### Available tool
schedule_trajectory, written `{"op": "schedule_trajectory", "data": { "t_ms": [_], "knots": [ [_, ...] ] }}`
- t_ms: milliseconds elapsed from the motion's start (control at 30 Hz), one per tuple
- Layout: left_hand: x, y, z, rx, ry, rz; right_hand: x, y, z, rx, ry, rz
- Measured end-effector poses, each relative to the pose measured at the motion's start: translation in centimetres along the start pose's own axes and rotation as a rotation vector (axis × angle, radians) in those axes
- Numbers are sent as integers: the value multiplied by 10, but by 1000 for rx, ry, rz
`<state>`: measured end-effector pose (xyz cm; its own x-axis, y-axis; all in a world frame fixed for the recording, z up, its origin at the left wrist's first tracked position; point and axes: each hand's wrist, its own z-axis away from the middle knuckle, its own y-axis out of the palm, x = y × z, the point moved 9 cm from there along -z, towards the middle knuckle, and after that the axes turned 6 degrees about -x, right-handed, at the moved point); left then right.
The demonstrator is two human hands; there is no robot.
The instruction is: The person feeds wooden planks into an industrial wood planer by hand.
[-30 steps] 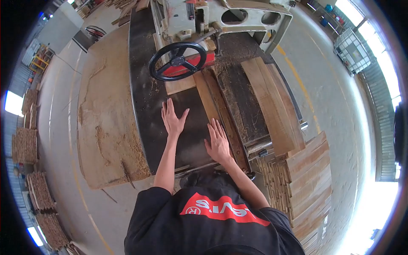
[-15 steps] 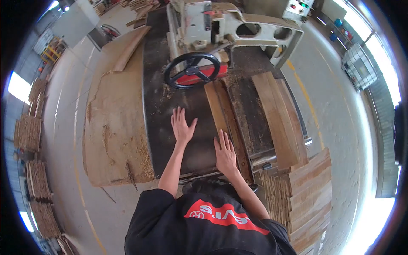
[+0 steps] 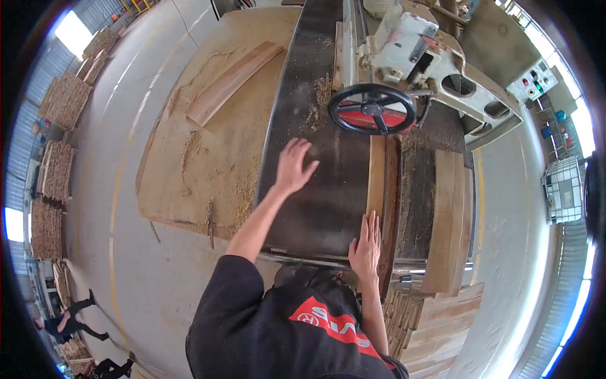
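My left hand (image 3: 295, 167) is over the dark machine table (image 3: 315, 208), fingers spread, holding nothing. Its palm faces down; whether it touches the surface cannot be told. My right hand (image 3: 366, 249) lies flat at the near end of a narrow light board (image 3: 377, 177), fingers extended along it. That board runs beside a rusty brown guide rail (image 3: 391, 208) and passes toward the machine under the black handwheel (image 3: 372, 109). A red part shows behind the wheel.
Left of the table, a sawdust-strewn panel (image 3: 208, 164) bears a loose plank (image 3: 233, 82). Wider boards (image 3: 445, 221) lie at the right, with stacked planks (image 3: 445, 328) below. A control box (image 3: 533, 82) stands behind. Two people (image 3: 72, 322) are at the lower left.
The view has turned, so the machine sits farther right. The light board's near end is nearer my body, with my right hand still at it. People have come into view at lower left.
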<state>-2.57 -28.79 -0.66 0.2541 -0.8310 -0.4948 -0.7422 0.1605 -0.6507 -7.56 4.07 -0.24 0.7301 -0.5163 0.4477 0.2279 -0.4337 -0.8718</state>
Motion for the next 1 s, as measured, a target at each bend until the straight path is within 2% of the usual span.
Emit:
{"op": "schedule_trajectory", "data": {
  "t_ms": [67,133,233,300,367,433,567,667,767,900,1000],
  "knots": [
    [56,-31,-19,-81,0,-23,3,4,5,15,-18,82],
    [122,-61,-38,-47,-110,-151,3,3,5,-2,-7,96],
    [241,-101,-54,-19,-285,-512,5,0,2,-33,21,84],
    [302,-136,-66,33,-575,-620,5,0,2,-17,52,90],
    [342,-156,-82,91,-587,-739,5,1,1,-8,79,99],
    [367,-167,-95,162,-607,-626,5,1,5,-21,65,113],
    [370,-175,-114,326,-604,-537,-2,7,3,-26,95,125],
    [380,-178,-124,289,-578,-498,8,-4,-5,-13,129,121],
    [389,-179,-127,317,-643,-456,3,-1,-1,-28,133,107],
    [353,-174,-120,331,-625,-556,7,-8,0,-59,125,65],
    [307,-167,-82,106,-612,-465,4,-9,-1,-96,94,44]
  ]
}}
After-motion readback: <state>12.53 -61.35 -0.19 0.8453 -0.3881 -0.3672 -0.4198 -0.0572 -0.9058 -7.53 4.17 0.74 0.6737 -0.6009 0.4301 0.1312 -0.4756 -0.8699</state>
